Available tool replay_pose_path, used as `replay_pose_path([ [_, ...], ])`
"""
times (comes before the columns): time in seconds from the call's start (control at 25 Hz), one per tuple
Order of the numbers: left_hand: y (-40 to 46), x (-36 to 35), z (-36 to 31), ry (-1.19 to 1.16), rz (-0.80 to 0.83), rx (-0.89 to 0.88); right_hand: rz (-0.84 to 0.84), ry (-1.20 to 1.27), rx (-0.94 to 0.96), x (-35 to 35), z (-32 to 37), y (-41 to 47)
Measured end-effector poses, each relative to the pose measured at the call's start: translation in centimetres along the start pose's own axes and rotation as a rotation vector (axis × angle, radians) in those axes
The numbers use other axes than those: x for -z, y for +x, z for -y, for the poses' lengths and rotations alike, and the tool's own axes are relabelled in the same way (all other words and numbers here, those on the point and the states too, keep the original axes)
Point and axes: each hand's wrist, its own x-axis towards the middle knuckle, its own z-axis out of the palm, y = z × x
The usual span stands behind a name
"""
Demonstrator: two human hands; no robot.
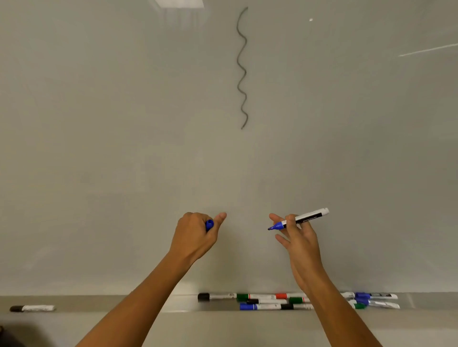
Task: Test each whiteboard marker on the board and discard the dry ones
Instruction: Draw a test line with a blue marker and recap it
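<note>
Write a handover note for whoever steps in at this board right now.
Left hand: grip closed on the blue cap.
Right hand: pinches the uncapped blue marker, tip clear of the whiteboard.
Done: one grey squiggle drawn up high.
Left: test this blue marker, then the marker pile on the tray; a lone black marker lies far left.

ceiling light glare (pixel 179 3), dark corner object (pixel 7 338)

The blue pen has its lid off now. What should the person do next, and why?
Probably press the blue marker tip to the whiteboard and draw. The right hand holds it uncapped, the left hand grips the cap, and no blue line shows.
</note>
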Motion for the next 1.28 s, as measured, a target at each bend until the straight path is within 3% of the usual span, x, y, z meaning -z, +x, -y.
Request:
replay_pose_path([
  [0.16,4.7,2.9,-2.8,0.043,-0.157,-0.151,-0.032,-0.028,0.124,-0.7,4.0,2.0],
  [0.28,8.6,5.2,-5.2,0.069,-0.313,-0.299,0.053,-0.01,0.21,-1.5,7.4,3.2],
  [0.44,14.5,7.9,-7.1,0.321,-0.511,-0.464,0.128,-0.038,0.355,-2.4,11.9,4.2],
  [0.72,22.2,11.7,-8.3,0.638,-0.463,-0.517,0.115,-0.095,0.522,-3.8,17.5,7.1],
  [1.28,25.1,10.5,-7.6,0.703,-0.537,-0.506,0.043,-0.236,0.844,-8.5,25.1,14.5],
])
